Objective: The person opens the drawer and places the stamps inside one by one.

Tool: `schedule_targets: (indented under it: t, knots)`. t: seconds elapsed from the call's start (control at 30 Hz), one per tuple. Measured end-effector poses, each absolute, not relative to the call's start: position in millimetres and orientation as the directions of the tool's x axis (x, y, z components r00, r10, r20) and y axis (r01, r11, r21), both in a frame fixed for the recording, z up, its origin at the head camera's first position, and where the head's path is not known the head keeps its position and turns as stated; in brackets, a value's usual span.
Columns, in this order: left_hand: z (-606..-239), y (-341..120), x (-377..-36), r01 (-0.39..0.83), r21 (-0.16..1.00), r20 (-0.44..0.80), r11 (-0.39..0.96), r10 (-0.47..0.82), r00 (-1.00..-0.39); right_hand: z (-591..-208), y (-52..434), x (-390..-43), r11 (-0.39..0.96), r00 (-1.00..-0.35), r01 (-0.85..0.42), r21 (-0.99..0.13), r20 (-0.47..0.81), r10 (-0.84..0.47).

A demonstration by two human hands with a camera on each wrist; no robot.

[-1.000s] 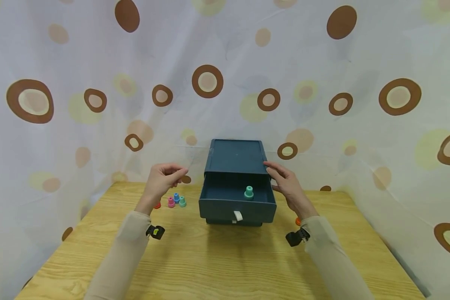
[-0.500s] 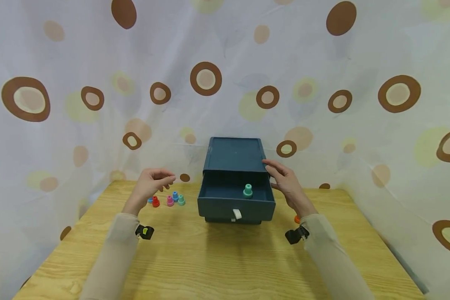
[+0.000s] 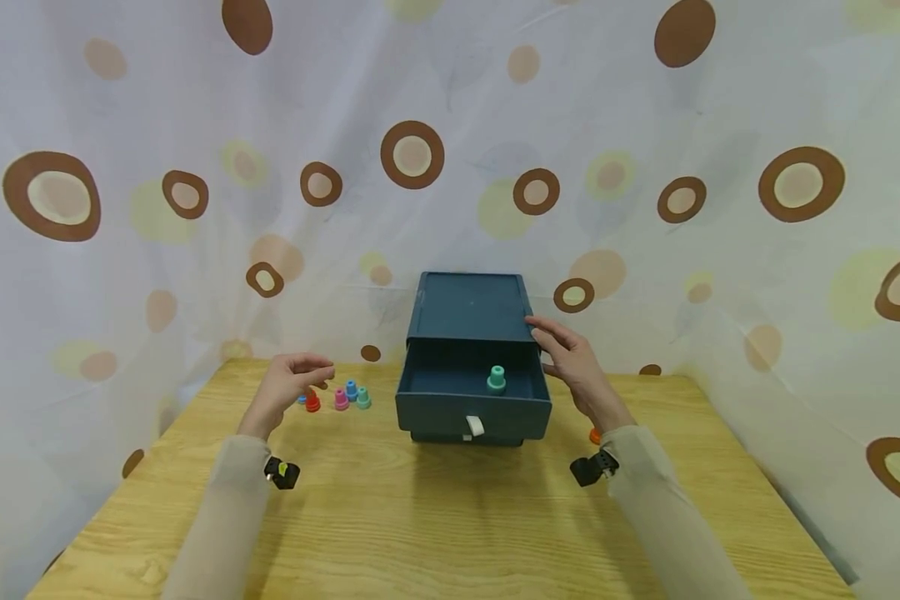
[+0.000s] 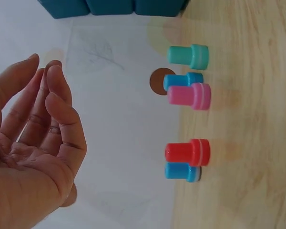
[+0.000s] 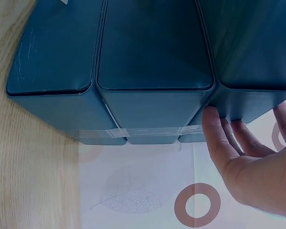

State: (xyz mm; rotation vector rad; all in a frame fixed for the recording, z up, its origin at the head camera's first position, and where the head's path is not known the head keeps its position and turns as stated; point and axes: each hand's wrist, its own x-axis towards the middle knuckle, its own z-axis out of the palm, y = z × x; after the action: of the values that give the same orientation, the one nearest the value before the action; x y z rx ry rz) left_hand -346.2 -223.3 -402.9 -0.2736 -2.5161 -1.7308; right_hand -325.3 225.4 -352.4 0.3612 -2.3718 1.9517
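Left hand (image 3: 288,385) raised above the wooden table (image 3: 435,533), fingers loosely curled and holding nothing, nearest to a cluster of small stopper-shaped pegs: red peg (image 3: 312,402) just beside the fingertips with a blue peg (image 4: 182,171) touching it, then pink peg (image 3: 341,401), a second blue peg (image 3: 352,389) and teal peg (image 3: 363,398) close together toward the box. Right hand (image 3: 576,367) laid with straight, relaxed fingers against the right side of the dark blue drawer box (image 3: 471,308), thumb on its wall in the right wrist view (image 5: 214,131), gripping nothing. Drawer (image 3: 472,398) pulled out toward the viewer, white pull tab (image 3: 475,427) on its front, one green peg (image 3: 497,380) standing upright inside, near the right rear. Orange peg (image 3: 594,436) on the table beside the right wrist, partly hidden. Spotted curtain (image 3: 195,167) as backdrop. Pegs judged light, rigid and smooth, probably plastic or rubber, prone to tipping or rolling if nudged; best pinched between thumb and forefinger at the narrow upper stem, above the wider flanged base. Box judged light enough to slide when the drawer moves, hence steadied from the side
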Motion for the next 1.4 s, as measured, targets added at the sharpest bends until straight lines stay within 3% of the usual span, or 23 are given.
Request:
schedule_targets:
  t: [0.3, 1.4]
  knots:
    - [-420.8, -231.2, -344.9, 0.090, 0.952, 0.080, 0.291, 0.043, -0.996, -352.1, 224.5, -326.2, 0.177, -0.973, -0.206, -0.962, 0.182, -0.145]
    - [-443.2, -254.3, -353.2, 0.005, 0.963, 0.011, 0.271, -0.022, -1.000, -353.5, 226.7, -325.1, 0.186, -0.972, -0.211, -0.960, 0.185, -0.146]
